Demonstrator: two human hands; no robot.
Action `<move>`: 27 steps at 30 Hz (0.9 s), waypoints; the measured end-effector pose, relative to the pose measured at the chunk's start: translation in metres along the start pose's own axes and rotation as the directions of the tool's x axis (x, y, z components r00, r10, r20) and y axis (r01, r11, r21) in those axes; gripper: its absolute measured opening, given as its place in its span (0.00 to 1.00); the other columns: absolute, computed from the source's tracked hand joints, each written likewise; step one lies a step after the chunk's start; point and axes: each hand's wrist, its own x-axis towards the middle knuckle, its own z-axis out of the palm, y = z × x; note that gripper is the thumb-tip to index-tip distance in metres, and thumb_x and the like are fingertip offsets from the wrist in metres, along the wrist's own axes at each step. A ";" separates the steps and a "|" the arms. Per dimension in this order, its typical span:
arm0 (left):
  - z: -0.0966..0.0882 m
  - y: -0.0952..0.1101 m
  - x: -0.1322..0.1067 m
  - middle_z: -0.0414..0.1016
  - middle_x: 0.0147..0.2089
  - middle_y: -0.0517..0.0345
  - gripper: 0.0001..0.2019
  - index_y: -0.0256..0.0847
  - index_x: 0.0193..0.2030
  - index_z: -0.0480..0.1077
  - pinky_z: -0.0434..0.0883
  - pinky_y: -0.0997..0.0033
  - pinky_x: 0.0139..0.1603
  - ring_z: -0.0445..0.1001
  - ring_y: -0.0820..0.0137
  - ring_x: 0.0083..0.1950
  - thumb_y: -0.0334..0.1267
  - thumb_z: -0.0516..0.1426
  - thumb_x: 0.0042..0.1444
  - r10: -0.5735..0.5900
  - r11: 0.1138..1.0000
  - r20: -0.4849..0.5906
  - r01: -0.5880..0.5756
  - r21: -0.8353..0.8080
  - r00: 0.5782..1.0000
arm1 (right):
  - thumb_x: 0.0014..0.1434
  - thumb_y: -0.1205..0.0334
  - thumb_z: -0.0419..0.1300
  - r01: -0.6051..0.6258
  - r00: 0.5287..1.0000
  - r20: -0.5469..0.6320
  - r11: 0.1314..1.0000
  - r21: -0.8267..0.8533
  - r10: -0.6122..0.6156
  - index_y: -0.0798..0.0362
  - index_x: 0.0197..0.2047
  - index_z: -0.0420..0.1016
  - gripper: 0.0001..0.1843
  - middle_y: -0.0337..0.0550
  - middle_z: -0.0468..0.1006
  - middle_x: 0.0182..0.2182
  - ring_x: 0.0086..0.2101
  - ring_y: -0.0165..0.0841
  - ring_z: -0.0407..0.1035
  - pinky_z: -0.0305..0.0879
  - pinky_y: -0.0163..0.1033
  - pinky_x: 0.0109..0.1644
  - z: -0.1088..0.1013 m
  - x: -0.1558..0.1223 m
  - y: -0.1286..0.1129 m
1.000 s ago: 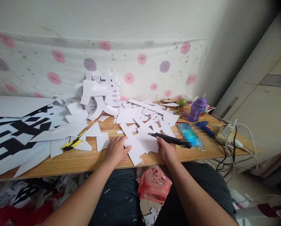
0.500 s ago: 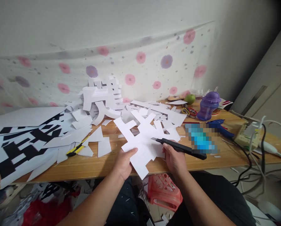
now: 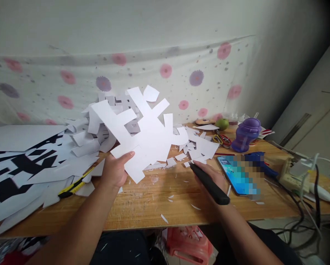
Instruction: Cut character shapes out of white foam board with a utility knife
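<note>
My left hand [image 3: 117, 170] pinches the lower left edge of a white card cut-out [image 3: 154, 138], thumb on top. The cut-out is tilted up off the table, its several arms spread toward the wall. In my right hand [image 3: 210, 176] is a black utility knife [image 3: 209, 184], its handle pointing back toward me and its front end near the paper scraps. The knife is apart from the cut-out. Behind the cut-out, partly hidden by it, stand folded white paper pieces [image 3: 94, 119]. Small white offcuts [image 3: 164, 218] lie on the wooden table [image 3: 151, 206] below.
A yellow utility knife [image 3: 75, 186] lies on paper sheets at left, beside black-patterned sheets [image 3: 27, 165]. On the right are a phone [image 3: 234, 176], a purple bottle [image 3: 245, 136], scissors [image 3: 221, 140], a blue glue gun [image 3: 264, 165] and a power strip [image 3: 294, 173] with cables. A red stool [image 3: 189, 244] is below.
My left hand has lifted the cut-out up and to the left. The black knife has come away from it, lower and more upright in my right hand. The view has shifted slightly.
</note>
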 end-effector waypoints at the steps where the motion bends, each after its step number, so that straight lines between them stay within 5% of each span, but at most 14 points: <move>1: 0.001 0.001 0.006 0.81 0.42 0.53 0.24 0.36 0.41 0.75 0.78 0.65 0.41 0.79 0.62 0.42 0.31 0.72 0.33 -0.011 1.000 0.020 0.012 -0.005 1.000 | 0.45 0.65 0.65 0.012 0.999 0.047 0.999 -0.043 -0.010 0.44 0.43 0.83 0.19 0.43 0.82 0.38 0.42 0.45 0.74 0.65 0.46 0.50 0.000 0.011 -0.001; 7: 0.010 -0.011 0.028 0.80 0.43 0.51 0.18 0.34 0.42 0.74 0.78 0.62 0.41 0.79 0.65 0.39 0.30 0.69 0.42 -0.060 0.997 0.118 0.066 -0.044 0.991 | 0.43 0.71 0.59 -0.004 0.996 0.086 0.980 -0.198 0.021 0.49 0.47 0.81 0.26 0.49 0.80 0.39 0.42 0.47 0.71 0.59 0.52 0.53 0.007 0.061 -0.016; 9: 0.011 -0.015 0.029 0.80 0.44 0.49 0.21 0.34 0.43 0.75 0.78 0.60 0.43 0.80 0.63 0.40 0.32 0.71 0.40 -0.046 0.996 0.130 0.056 -0.071 0.990 | 0.45 0.68 0.61 -0.044 0.994 0.087 0.981 -0.191 0.061 0.51 0.45 0.81 0.21 0.51 0.80 0.40 0.42 0.47 0.71 0.59 0.53 0.53 0.015 0.064 -0.025; 12: 0.012 -0.022 0.025 0.81 0.43 0.48 0.21 0.34 0.42 0.76 0.77 0.61 0.43 0.80 0.58 0.42 0.36 0.72 0.39 -0.016 0.994 0.123 0.029 -0.105 0.992 | 0.48 0.57 0.65 -0.138 0.957 0.242 0.985 -0.104 0.160 0.52 0.34 0.81 0.10 0.48 0.81 0.30 0.34 0.44 0.73 0.66 0.50 0.44 0.047 0.055 -0.043; 16: 0.010 -0.034 0.009 0.81 0.45 0.49 0.16 0.37 0.44 0.76 0.76 0.63 0.45 0.78 0.57 0.47 0.38 0.68 0.48 0.007 0.993 0.091 0.004 -0.117 0.996 | 0.53 0.45 0.63 -0.274 0.875 0.442 0.954 0.119 0.196 0.52 0.37 0.76 0.18 0.47 0.82 0.35 0.37 0.42 0.76 0.72 0.44 0.40 0.111 0.036 -0.059; 18: 0.007 -0.041 0.001 0.80 0.47 0.51 0.16 0.39 0.47 0.75 0.76 0.62 0.48 0.77 0.59 0.49 0.39 0.66 0.52 0.004 0.995 0.082 0.004 -0.102 0.997 | 0.54 0.46 0.62 -0.370 0.881 0.418 0.876 0.311 0.223 0.51 0.45 0.73 0.21 0.48 0.82 0.43 0.42 0.40 0.77 0.72 0.43 0.43 0.137 0.031 -0.060; 22: 0.003 -0.054 -0.006 0.79 0.50 0.50 0.16 0.39 0.48 0.76 0.74 0.60 0.52 0.76 0.57 0.51 0.40 0.65 0.53 -0.034 0.999 0.153 0.038 -0.020 0.988 | 0.42 0.60 0.73 -0.519 0.851 0.346 0.535 0.667 0.395 0.52 0.48 0.70 0.29 0.48 0.83 0.43 0.42 0.41 0.77 0.72 0.41 0.44 0.156 0.031 -0.055; 27: 0.004 -0.063 -0.011 0.78 0.51 0.50 0.19 0.41 0.53 0.74 0.72 0.58 0.57 0.74 0.56 0.55 0.40 0.64 0.54 -0.066 0.997 0.252 0.055 0.048 0.966 | 0.43 0.65 0.73 -0.492 0.858 0.328 0.450 0.745 0.395 0.52 0.49 0.71 0.29 0.46 0.83 0.43 0.44 0.42 0.77 0.72 0.44 0.48 0.147 0.033 -0.048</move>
